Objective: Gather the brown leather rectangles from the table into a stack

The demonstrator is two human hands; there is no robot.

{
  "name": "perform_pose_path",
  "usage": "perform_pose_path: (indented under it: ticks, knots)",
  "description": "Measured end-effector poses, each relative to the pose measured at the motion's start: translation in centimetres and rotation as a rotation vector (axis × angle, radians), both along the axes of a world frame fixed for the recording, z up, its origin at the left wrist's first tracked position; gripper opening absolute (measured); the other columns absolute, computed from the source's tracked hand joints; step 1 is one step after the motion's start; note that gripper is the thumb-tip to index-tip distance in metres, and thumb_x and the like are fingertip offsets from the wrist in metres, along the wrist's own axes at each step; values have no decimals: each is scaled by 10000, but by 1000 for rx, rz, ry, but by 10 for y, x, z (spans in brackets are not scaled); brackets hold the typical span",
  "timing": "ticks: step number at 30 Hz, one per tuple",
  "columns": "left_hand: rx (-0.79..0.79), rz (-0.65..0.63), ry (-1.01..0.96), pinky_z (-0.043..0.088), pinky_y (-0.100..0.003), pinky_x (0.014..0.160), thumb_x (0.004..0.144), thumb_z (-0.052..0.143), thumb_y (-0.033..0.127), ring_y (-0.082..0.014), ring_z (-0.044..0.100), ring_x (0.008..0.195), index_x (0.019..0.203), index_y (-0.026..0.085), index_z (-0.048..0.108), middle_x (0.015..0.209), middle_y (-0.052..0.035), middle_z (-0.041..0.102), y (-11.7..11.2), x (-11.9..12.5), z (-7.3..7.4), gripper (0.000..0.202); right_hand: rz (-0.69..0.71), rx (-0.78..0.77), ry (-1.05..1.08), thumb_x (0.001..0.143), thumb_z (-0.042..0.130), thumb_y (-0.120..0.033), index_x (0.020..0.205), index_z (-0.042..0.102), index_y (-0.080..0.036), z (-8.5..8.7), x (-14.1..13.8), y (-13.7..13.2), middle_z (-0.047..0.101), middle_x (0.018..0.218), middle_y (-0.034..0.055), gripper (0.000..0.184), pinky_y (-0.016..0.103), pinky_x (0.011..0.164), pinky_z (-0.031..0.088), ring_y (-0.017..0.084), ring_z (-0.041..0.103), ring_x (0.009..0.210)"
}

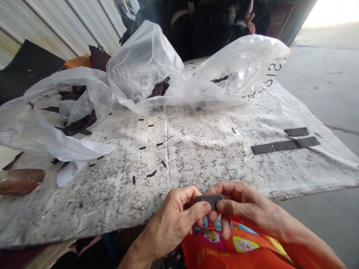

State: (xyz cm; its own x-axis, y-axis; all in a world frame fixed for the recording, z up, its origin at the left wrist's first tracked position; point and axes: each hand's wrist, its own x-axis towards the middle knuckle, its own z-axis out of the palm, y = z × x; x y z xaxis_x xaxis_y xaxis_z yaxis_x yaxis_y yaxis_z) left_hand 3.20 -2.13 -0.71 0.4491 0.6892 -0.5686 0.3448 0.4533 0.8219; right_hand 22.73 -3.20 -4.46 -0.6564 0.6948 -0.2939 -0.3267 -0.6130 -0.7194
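Between both hands, just off the table's near edge, is a small dark strip of material point(209, 201), flat and rectangular. My left hand point(179, 211) pinches its left end between thumb and fingers. At its right end, my right hand point(238, 203) grips it the same way, with the lower fingers curled loosely underneath. On the right side of the table lie several similar dark strips point(286, 144), most in a row end to end and one set apart behind them. The fingertips hide parts of the held strip.
Clear plastic bags point(146, 63) with dark pieces inside stand along the back, one marked in black point(262, 84). Thread bits and small dark scraps point(152, 174) litter the white cloth point(196, 149). A brown rounded object point(22, 181) sits at the left. Another person's hand point(250, 22) shows behind.
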Motion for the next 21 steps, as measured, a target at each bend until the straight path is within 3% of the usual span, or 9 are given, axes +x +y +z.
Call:
perform_pose_path:
  ticks: [6,13,18,21]
  knots:
    - [12,28,-6,364,-154,444,839,567,428,-54,436,460,724,157,560,560,41,529,2,2,1,294,-100,-11,-35,837,638,-353,861,590,-134,-6,-5,-2,702,744,32,225,190,519,492,107,671,532]
    - [-12,37,-40,428,-161,466,844,564,408,-67,501,486,746,143,585,601,15,579,5,0,0,283,-69,-29,44,901,550,-342,916,619,-147,-2,1,-2,700,869,48,207,220,633,509,110,691,630]
    - [30,67,5,419,-160,449,830,583,412,-69,501,471,708,150,563,578,19,577,5,1,2,289,-164,-70,-26,838,626,-394,917,590,-146,-1,-2,-3,677,625,5,263,187,486,476,101,642,482]
    - [55,101,-4,416,-162,457,818,599,421,-69,505,475,687,150,584,582,8,587,6,6,6,302,-271,-63,-34,751,720,-376,819,555,-153,-4,-7,-1,685,616,-1,285,163,420,452,86,613,420]
